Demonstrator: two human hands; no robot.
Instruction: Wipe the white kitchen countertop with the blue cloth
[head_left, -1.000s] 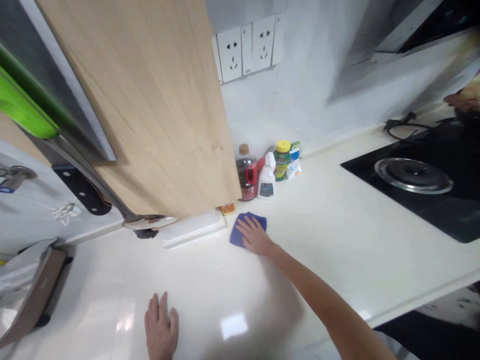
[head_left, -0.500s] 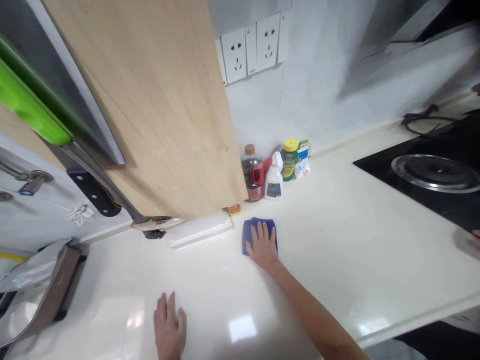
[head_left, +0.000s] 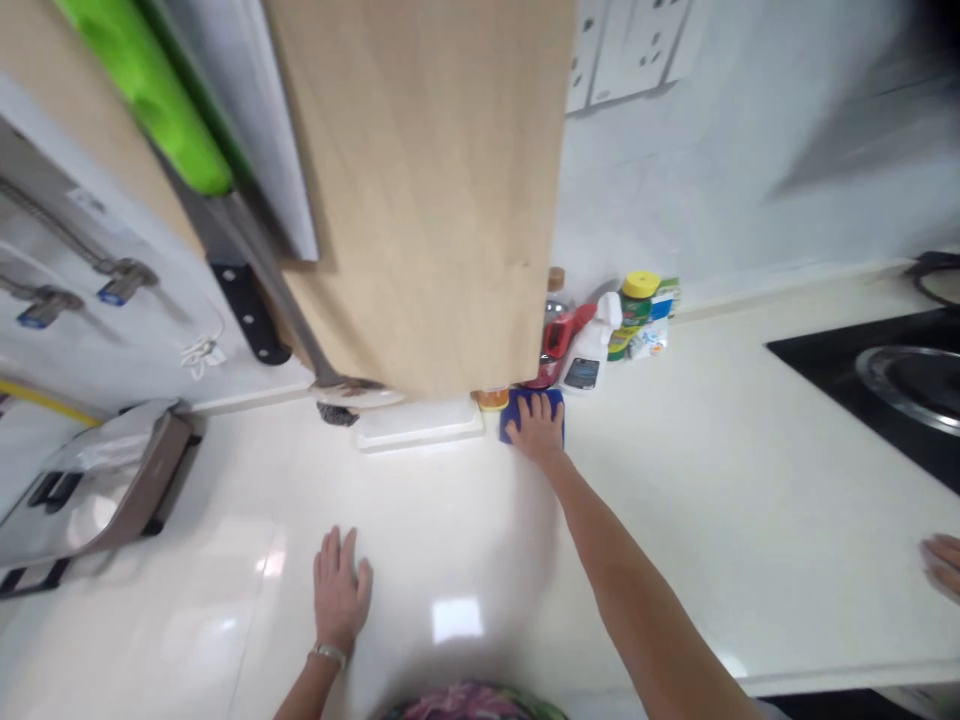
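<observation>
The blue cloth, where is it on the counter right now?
In the head view the blue cloth lies flat under the right hand, far back on the white counter, just in front of the white spray bottle and beside the small orange jar.

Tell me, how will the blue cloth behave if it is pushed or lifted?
The cloth looks thin and lies flat under the right hand, so it probably slides easily on the glossy counter. Lifted, it would likely droop.

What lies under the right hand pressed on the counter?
A blue cloth lies flat under the right hand, on the white countertop. Its edges show beside the fingers; its middle and the counter beneath are covered. The left hand rests on bare counter.
</observation>
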